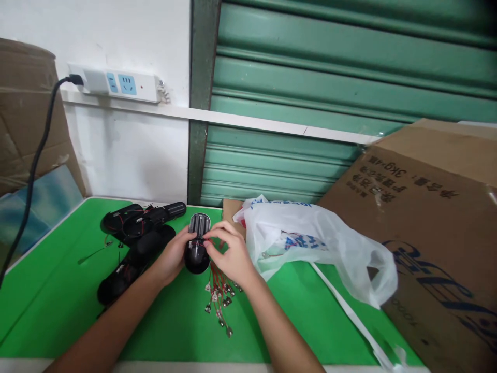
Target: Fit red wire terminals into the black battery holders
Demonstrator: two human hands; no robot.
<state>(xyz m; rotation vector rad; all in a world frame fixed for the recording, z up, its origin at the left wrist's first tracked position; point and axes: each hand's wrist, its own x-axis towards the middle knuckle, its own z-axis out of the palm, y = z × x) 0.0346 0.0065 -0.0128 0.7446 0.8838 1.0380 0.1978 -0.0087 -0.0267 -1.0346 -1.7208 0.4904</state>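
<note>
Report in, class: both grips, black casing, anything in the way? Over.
Left-hand grip holding black casing, ribbed end away. Right-hand grip at casing's middle, pinched item unclear. Access looks unblocked; red-wired parts, white plastic bag close by.

Close head-worn view, forward and down over the tabletop (pixel 174 326) toward a shutter (pixel 330 77)

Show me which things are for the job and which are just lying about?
Likely for the job:
- black case in the left hand, right hand fingers at it
- red wires
- other black cases

Probably just lying about:
- cardboard box
- white strip
</note>
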